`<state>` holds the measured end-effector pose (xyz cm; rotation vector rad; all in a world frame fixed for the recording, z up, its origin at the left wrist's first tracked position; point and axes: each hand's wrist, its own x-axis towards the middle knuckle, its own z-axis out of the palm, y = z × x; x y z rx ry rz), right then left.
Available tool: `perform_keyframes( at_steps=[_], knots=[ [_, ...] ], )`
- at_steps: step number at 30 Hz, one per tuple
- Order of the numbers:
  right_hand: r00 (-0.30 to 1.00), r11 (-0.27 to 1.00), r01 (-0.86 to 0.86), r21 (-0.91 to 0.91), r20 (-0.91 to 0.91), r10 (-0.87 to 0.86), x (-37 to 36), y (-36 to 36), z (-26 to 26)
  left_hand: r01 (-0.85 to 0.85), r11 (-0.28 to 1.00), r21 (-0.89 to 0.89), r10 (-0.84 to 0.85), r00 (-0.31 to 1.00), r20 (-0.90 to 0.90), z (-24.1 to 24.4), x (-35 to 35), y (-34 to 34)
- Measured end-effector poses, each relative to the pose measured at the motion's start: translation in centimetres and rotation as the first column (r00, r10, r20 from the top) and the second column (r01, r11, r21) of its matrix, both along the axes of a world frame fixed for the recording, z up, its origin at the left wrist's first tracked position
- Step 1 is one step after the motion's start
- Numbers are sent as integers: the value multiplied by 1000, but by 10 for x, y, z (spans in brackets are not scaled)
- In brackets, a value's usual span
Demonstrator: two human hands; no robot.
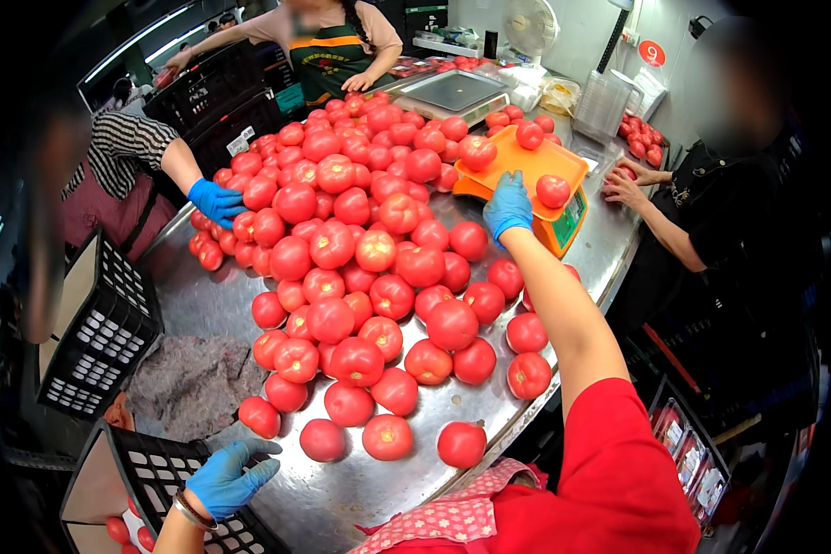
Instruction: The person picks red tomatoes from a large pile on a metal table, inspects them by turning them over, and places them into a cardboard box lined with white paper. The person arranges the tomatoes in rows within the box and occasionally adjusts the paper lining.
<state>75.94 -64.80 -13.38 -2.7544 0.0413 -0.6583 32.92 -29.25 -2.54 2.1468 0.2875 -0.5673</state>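
My left hand (230, 479), in a blue glove, hovers with fingers apart and nothing in it near the table's front left. A red tomato (260, 416) lies just beyond its fingertips. My right hand (509, 208), also gloved in blue, reaches to the edge of an orange pan (526, 158) on a digital scale (566, 220); whether its fingers grip the pan is unclear. Tomatoes sit on the pan, one of them (552, 191) to the right of my fingers. A big heap of tomatoes (353, 242) spreads over the metal table (305, 495).
Black plastic crates (104, 332) (159, 460) stand along the left side, beside a grey cloth (194, 384). A co-worker's gloved hand (217, 202) touches the heap. Another person's hands (627, 183) hold tomatoes at right. A platform scale (451, 91) and fan (530, 28) stand behind.
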Motion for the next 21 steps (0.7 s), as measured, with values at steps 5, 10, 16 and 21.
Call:
perform_keyframes(
  at_steps=[5, 10, 16, 21],
  knots=[
    [991, 994, -109, -12, 71, 110, -20, 17, 7, -51, 998, -40, 47, 994, -98, 0, -1, 0],
    [895, 917, -398, -17, 212, 392, -64, 60, 24, -22, 999, -40, 19, 997, -79, -6, -2, 2],
    [557, 564, -825, 15, 182, 810, -146, 121, 40, -5, 999, -34, 3, 997, -78, -9, -2, 6],
    [249, 249, -967, -52, 17, 968, -201, 147, 32, 18, 999, 43, -12, 989, -150, -6, 0, 8]
  ],
)
